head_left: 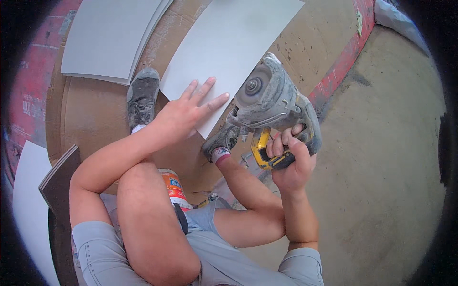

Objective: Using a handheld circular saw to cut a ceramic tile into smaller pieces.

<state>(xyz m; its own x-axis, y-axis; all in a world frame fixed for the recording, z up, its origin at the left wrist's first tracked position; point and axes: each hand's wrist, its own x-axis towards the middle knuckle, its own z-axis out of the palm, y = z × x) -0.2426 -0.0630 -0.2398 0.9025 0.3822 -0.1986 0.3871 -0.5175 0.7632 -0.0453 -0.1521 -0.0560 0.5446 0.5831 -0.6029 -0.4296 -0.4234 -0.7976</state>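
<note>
My left hand [191, 107] lies with its fingers spread on the near end of a long white panel [224, 47]. My right hand [293, 155] is wrapped round the yellow and black handle of a dusty grey handheld circular saw [272, 102]. The round guard and spindle of the saw face up toward me, beside the panel's right edge. Whether the blade turns, or touches the panel, I cannot tell. My feet stand on either side of the panel's near end.
Stacked white panels [107, 43] lie at the upper left on brown cardboard [86, 105]. More panels [62, 171] stand at the left. An orange and white bucket [174, 186] is beneath me. Concrete floor [377, 157] stretches right, past a red strip [341, 71].
</note>
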